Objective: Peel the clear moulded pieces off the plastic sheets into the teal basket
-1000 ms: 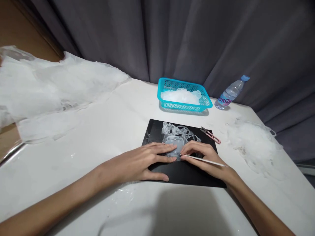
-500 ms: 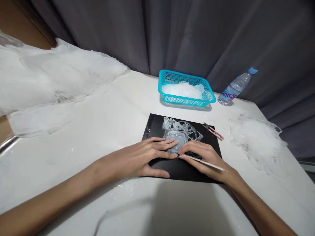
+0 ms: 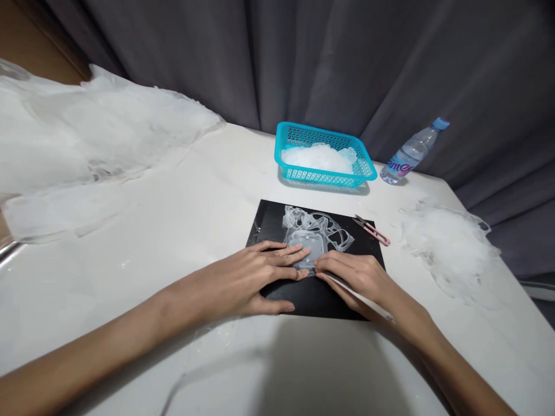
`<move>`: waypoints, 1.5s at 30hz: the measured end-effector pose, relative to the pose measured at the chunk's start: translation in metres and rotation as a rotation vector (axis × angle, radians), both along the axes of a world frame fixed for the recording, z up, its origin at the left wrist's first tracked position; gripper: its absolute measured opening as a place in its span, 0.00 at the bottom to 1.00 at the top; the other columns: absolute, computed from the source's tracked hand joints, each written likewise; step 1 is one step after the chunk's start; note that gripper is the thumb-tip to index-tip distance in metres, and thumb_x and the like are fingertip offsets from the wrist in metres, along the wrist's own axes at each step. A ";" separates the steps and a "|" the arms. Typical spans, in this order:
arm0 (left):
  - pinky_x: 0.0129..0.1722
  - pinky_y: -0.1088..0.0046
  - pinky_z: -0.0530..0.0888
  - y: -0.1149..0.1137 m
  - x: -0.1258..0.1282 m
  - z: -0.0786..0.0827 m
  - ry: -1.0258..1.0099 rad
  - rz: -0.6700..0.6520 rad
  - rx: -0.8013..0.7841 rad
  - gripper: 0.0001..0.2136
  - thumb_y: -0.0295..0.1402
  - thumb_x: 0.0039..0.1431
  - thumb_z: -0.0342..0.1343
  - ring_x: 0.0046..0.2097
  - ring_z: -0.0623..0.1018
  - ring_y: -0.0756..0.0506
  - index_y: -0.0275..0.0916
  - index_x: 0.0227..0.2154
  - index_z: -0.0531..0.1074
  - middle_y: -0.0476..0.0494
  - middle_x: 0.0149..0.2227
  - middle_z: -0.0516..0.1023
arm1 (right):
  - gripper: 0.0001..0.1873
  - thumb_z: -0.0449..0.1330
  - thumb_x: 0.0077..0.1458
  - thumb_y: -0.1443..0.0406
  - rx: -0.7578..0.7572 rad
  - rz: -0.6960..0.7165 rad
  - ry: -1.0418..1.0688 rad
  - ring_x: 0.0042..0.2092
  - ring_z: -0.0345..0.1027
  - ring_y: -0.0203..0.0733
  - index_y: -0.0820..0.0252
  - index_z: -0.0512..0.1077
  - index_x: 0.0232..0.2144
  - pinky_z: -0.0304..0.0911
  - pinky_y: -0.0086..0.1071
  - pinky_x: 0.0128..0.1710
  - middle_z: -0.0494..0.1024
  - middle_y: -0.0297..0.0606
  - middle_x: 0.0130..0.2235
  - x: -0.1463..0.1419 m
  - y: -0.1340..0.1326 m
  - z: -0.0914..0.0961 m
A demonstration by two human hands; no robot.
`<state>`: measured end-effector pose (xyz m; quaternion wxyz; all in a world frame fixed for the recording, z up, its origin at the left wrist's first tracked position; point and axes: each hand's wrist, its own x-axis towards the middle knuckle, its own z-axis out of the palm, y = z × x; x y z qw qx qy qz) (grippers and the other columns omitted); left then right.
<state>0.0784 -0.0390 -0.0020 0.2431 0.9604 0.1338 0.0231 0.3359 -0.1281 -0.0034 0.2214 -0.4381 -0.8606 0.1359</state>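
Observation:
A translucent, rounded-square rubbery piece [image 3: 315, 244] with small round bumps lies on a black mat [image 3: 299, 297]. Thin, lacy offcuts [image 3: 318, 222] of similar material spread from its far side. My left hand [image 3: 264, 274] lies flat across the piece's left part, fingers spread, pressing it to the mat. At the piece's near right corner, my right hand [image 3: 358, 276] pinches a slim white stick-like tool [image 3: 364, 299]. Its tip sits close to my left fingers and is partly hidden by my right fingers.
Pink-handled thread snips [image 3: 376, 232] lie on the mat's far right corner. Behind stands a turquoise basket [image 3: 325, 176] holding translucent pieces, beside a water bottle [image 3: 410, 156]. A heap of translucent sheets [image 3: 87, 138] covers the table's left; a smaller pile [image 3: 451, 248] lies at right.
My right hand has turned a little, and the white tool now lies steeper and nearer the wrist. My left hand stays on the piece. The whole view has shifted slightly.

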 end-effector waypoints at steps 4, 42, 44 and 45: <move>0.72 0.59 0.56 0.000 0.000 0.000 -0.007 0.007 0.014 0.28 0.50 0.67 0.60 0.73 0.61 0.37 0.46 0.65 0.70 0.42 0.73 0.58 | 0.07 0.54 0.73 0.66 -0.148 -0.026 0.082 0.43 0.78 0.39 0.58 0.73 0.46 0.70 0.32 0.45 0.81 0.40 0.44 0.006 -0.004 0.004; 0.55 0.65 0.72 -0.005 -0.001 0.008 -0.139 0.203 -0.034 0.15 0.39 0.75 0.49 0.54 0.79 0.40 0.43 0.50 0.79 0.38 0.57 0.77 | 0.17 0.54 0.72 0.66 0.156 -0.082 -0.126 0.54 0.74 0.51 0.64 0.67 0.60 0.74 0.43 0.52 0.77 0.51 0.54 -0.014 -0.005 -0.025; 0.40 0.69 0.72 -0.009 0.001 0.008 -0.103 0.410 -0.083 0.18 0.45 0.74 0.48 0.38 0.80 0.44 0.40 0.40 0.79 0.43 0.38 0.80 | 0.16 0.54 0.71 0.68 0.187 -0.090 -0.112 0.51 0.74 0.50 0.63 0.69 0.58 0.74 0.42 0.50 0.79 0.50 0.51 -0.018 -0.004 -0.024; 0.34 0.71 0.70 -0.012 0.002 0.008 -0.060 0.507 -0.142 0.20 0.48 0.73 0.49 0.32 0.77 0.45 0.40 0.35 0.78 0.46 0.31 0.78 | 0.15 0.54 0.71 0.69 0.212 -0.095 -0.101 0.50 0.74 0.50 0.63 0.70 0.57 0.75 0.41 0.49 0.80 0.49 0.49 -0.019 -0.003 -0.025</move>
